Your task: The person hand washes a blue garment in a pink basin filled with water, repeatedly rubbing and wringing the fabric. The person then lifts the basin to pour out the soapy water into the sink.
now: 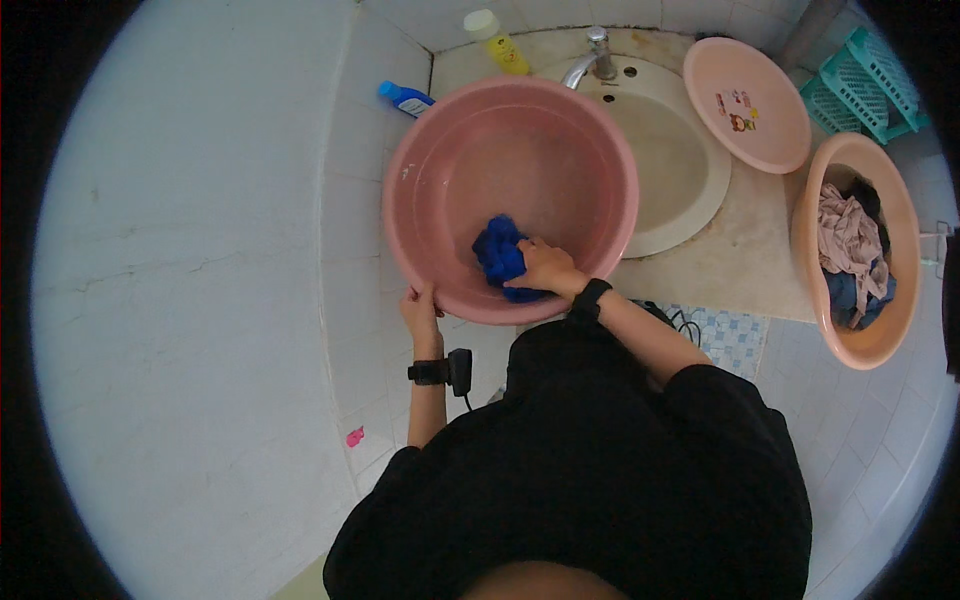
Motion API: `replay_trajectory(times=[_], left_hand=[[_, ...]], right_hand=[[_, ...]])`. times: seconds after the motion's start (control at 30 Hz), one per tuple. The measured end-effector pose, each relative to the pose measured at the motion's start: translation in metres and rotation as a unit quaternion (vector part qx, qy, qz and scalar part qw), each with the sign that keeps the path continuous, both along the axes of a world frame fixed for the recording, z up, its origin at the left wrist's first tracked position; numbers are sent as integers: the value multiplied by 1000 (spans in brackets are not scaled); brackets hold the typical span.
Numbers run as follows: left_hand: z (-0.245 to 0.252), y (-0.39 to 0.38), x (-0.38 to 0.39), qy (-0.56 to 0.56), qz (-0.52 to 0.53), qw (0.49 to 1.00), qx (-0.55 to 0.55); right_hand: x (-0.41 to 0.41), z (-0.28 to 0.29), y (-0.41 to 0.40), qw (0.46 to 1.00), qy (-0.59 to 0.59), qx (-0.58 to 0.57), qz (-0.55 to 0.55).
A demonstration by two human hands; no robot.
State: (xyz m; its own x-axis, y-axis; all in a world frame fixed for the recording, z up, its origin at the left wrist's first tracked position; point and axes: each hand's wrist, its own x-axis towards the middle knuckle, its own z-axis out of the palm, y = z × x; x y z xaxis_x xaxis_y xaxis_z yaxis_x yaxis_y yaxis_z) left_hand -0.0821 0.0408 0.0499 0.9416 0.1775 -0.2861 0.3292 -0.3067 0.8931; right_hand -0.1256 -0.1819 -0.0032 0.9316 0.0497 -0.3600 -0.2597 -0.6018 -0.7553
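Observation:
A large pink plastic basin rests on the counter, partly over the sink. Crumpled blue cloth lies inside at the basin's near side. My right hand is on this cloth, its thumb and fingers around a bunch of it. With my left hand I grip the basin's near left rim; some of those fingers are hidden by the rim. Both wrists wear black bands.
The sink with its chrome faucet is right of the basin. Behind stand a yellow bottle and a blue bottle. Rightward are a smaller pink basin, green plastic baskets and a peach tub holding clothes.

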Motion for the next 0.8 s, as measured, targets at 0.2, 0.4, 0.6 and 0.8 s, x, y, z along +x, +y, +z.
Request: replay_trajectory(times=[0.2, 0.4, 0.6, 0.8], left_hand=[[23, -19, -1, 37, -2, 999, 13], [61, -41, -20, 55, 28, 998, 3], [89, -65, -22, 38, -2, 999, -15], [118, -103, -16, 34, -25, 999, -20]], right_hand=[[7, 2, -22, 999, -11, 43, 13], [2, 10, -36, 995, -32, 74, 64], [9, 13, -57, 975, -31, 199, 93], [13, 15, -87, 966, -26, 230, 118]])
